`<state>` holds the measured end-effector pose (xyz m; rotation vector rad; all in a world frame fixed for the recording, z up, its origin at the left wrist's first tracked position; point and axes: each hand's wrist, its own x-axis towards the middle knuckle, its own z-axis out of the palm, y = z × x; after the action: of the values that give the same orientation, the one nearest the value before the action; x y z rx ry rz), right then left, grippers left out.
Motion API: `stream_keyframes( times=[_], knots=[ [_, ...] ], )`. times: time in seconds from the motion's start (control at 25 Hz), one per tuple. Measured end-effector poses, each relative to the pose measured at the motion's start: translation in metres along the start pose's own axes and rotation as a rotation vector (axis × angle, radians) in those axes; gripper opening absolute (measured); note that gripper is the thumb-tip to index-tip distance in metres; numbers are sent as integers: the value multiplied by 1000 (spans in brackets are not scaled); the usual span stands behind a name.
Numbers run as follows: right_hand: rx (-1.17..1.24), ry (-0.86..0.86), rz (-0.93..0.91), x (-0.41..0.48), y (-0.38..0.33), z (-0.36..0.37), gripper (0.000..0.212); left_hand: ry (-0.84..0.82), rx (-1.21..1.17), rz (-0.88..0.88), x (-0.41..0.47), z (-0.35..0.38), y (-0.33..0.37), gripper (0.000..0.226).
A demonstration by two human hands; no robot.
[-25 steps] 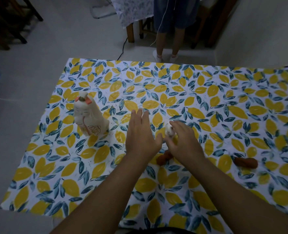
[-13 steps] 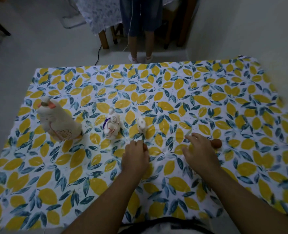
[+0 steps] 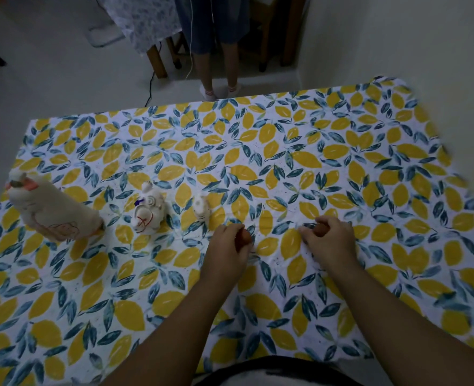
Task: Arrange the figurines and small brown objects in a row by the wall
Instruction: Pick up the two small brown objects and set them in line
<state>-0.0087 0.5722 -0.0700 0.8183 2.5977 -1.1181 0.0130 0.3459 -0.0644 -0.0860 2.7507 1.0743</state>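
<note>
Three white figurines stand in a line on the lemon-print tablecloth (image 3: 258, 140): a large cat figurine (image 3: 49, 210) at the left, a medium figurine (image 3: 149, 211) beside it, and a small one (image 3: 201, 208) to its right. My left hand (image 3: 226, 246) is closed around a small brown object (image 3: 244, 237) just right of the small figurine. My right hand (image 3: 330, 240) grips a second small brown object (image 3: 320, 229), mostly hidden by the fingers, further right.
A person's legs (image 3: 219, 65) stand beyond the table's far edge, next to a cloth-covered table with wooden legs (image 3: 155, 57). A white wall (image 3: 397, 37) runs along the right side. A cable (image 3: 149, 90) trails on the floor.
The view has swung right. My left hand left the figurines and closed on a brown object. My right hand reached right, took the other brown object, and brought it in line.
</note>
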Motion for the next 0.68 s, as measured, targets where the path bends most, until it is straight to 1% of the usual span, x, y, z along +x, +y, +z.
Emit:
stream_keyframes(
  times=[0.08, 0.16, 0.24, 0.32, 0.44, 0.6, 0.68],
  knots=[
    [-2, -62, -135, 3, -6, 1, 51, 48, -94, 12, 8, 0, 11, 44],
    [-2, -127, -203, 8, -17, 4, 58, 105, -175, -7, 21, -2, 18, 42],
    [-18, -165, -277, 16, -28, 10, 55, 152, -224, -25, 37, -3, 20, 40],
    [-29, -212, -397, 25, -37, 13, 49, 169, -257, -25, 52, -3, 20, 38],
    [-27, -233, -567, 42, -51, 16, 48, 180, -305, -23, 67, -1, 18, 37],
    [116, -239, -667, 55, -64, 21, 36, 177, -291, 3, 72, 4, 14, 35],
    [141, -289, -657, 58, -59, 24, 34, 182, -278, 29, 71, 5, 11, 35]
  ],
)
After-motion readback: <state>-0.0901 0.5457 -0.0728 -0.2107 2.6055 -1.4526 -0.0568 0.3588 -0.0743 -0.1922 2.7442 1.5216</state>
